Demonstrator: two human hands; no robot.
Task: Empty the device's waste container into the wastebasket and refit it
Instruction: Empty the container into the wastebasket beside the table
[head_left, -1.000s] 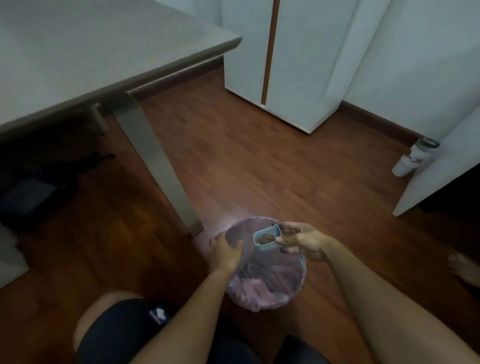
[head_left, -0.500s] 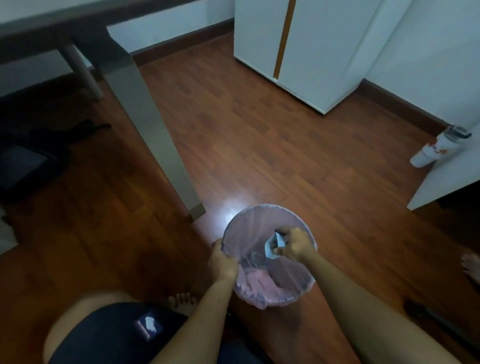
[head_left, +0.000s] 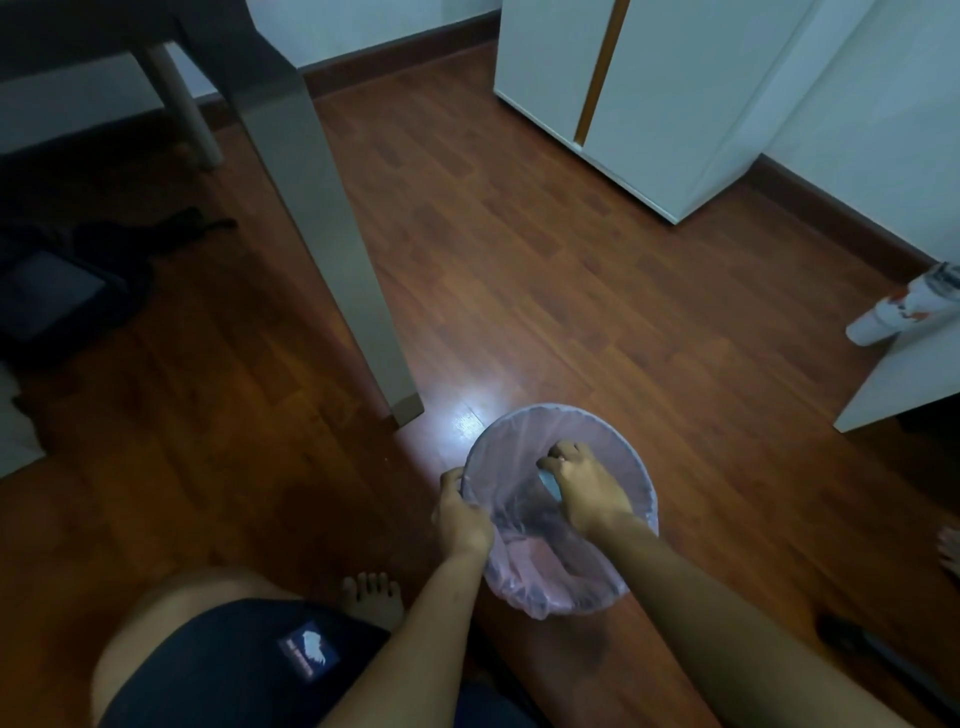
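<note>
The left hand (head_left: 460, 514) has its fingers curled over the near rim of the wastebasket (head_left: 636, 462) (apparently steadying it), while the right hand (head_left: 584, 491), reaching inside its mouth, clamps the mostly hidden waste container (head_left: 549, 481) beneath its fingers, tipped downward to empty.

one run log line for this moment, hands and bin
step: emptying | right hand: inside wastebasket, shut on waste container | left hand: grip on wastebasket rim | refit: not yet done

Our right hand (head_left: 584, 491) is hiding nearly all of the small pale-blue plastic waste container (head_left: 548, 480).
</note>
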